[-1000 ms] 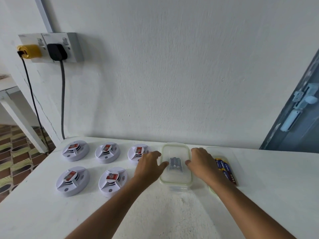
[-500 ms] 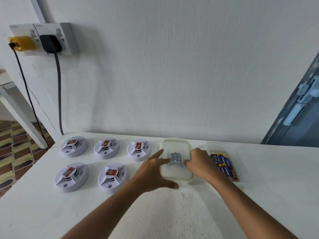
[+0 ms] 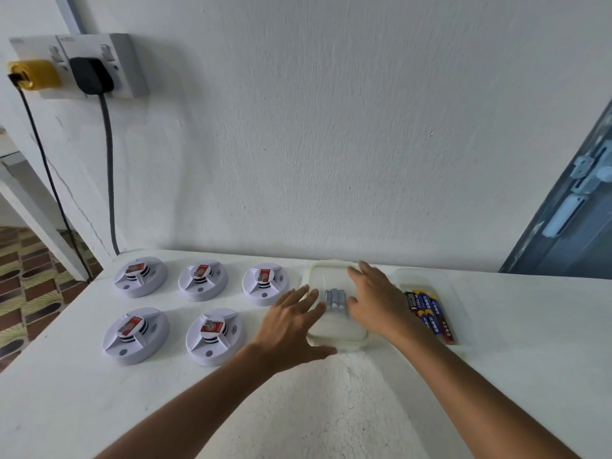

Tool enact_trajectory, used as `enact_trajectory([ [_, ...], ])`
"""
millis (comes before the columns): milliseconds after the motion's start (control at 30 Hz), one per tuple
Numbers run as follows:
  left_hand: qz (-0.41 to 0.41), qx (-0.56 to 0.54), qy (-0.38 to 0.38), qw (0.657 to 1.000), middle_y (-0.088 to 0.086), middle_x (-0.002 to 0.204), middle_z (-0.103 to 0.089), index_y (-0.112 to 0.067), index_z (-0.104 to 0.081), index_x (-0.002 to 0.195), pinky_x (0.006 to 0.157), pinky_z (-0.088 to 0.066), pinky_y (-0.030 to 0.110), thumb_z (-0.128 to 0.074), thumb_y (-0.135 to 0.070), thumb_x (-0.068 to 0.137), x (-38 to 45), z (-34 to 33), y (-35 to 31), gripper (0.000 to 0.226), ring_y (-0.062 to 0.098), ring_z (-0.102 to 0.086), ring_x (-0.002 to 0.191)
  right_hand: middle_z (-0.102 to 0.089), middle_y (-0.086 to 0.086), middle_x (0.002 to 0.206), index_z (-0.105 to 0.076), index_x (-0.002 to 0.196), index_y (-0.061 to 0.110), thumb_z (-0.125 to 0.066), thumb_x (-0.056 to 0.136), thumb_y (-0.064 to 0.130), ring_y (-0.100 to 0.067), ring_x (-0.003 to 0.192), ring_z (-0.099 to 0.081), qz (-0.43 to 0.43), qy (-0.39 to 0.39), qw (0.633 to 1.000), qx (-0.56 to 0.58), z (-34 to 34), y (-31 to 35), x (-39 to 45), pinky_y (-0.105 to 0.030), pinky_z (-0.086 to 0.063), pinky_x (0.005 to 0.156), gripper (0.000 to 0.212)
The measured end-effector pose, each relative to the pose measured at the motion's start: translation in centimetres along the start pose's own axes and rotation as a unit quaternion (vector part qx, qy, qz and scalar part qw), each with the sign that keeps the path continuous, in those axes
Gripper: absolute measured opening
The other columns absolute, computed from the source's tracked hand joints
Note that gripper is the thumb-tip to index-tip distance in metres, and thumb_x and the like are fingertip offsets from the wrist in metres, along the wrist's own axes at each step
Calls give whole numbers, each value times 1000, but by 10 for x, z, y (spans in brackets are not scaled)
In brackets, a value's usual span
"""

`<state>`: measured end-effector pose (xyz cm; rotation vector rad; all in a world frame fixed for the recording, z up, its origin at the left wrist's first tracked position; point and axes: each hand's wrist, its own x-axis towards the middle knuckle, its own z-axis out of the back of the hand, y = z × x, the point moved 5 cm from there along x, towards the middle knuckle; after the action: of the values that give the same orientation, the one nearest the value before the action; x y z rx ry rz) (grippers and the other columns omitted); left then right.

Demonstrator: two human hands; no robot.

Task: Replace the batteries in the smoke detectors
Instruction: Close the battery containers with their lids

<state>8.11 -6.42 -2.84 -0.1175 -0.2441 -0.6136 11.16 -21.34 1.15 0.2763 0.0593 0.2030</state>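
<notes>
white table (image 3: 99, 409) against white wall (image 3: 331, 127); left hand (image 3: 291, 326), right hand (image 3: 374, 303) flat, fingers straight, on lidded container (image 3: 334, 332).

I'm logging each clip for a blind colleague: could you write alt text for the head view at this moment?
Two bare hands, left hand and right hand, lie with straight fingers on a lidded clear container of silver batteries on a white table. Five white smoke detectors sit to its left, and an open tray of blue and red batteries to its right.
</notes>
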Motion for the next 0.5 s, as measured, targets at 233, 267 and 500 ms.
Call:
enact_trajectory([
  [233, -31, -5, -19, 999, 1, 125, -66, -26, -74, 105, 97, -49, 45, -84, -44, 64, -20, 22, 15, 46, 26, -56, 122, -10, -12, 161, -32, 148, 6, -22, 103, 45, -33, 148, 5, 52, 40, 994, -87, -14, 1, 8, -44, -6, 120, 60],
  [267, -16, 3, -15, 1000, 2, 129, -63, -28, -73, 107, 99, -45, 48, -80, -42, 66, -23, 25, 23, 44, 28, -54, 125, -9, -12, 161, -37, 145, 5, -22, 102, 48, -33, 148, 6, 56, 35, 993, -96, -13, 2, 3, -44, -6, 120, 62],
  [500, 64, 6, 34, 997, 4, 144, -50, -18, -64, 124, 111, -32, 50, -31, -80, 81, -25, 33, 35, 82, 28, -35, 141, -6, -8, 162, -66, 99, 2, -34, 91, 69, -25, 149, 3, 77, 102, 986, -105, 0, 23, -39, -41, -15, 118, 75],
])
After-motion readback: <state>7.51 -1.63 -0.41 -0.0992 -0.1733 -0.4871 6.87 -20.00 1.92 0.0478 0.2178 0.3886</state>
